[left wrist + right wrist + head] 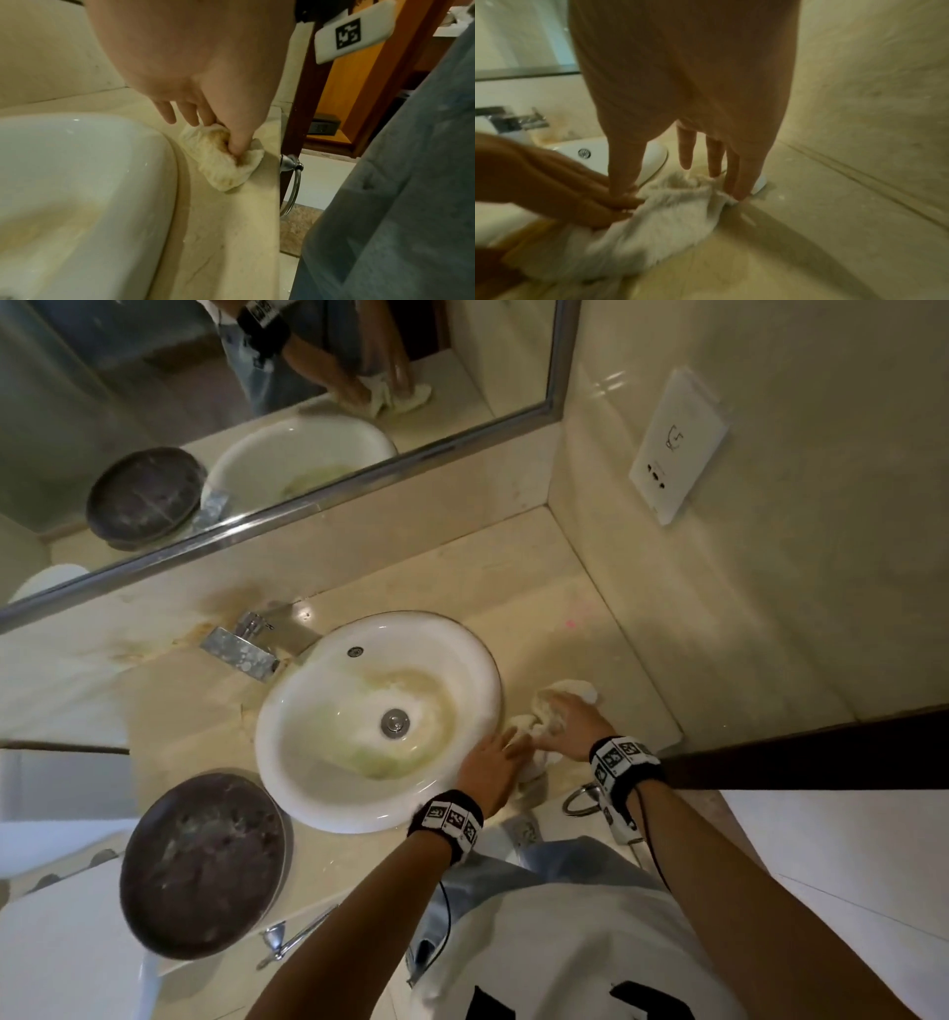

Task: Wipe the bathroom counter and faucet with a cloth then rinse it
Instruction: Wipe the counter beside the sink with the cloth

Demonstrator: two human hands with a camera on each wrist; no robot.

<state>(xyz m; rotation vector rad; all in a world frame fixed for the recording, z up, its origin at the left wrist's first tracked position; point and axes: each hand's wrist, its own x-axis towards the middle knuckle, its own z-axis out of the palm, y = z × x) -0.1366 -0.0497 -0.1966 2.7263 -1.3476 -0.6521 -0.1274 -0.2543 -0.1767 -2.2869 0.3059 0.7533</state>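
A crumpled off-white cloth lies on the beige counter, just right of the white sink. My left hand pinches the cloth's near end, the thumb dug into its folds. Over its far end is my right hand, fingers straight and pressing down. The two hands touch at the fingertips. A square chrome faucet stands behind the sink at the left, well away from both hands.
A dark round bowl sits on the counter left of the sink. A chrome towel ring hangs off the counter's front edge. Mirror behind, side wall with socket plate at right, dark door frame near my right wrist.
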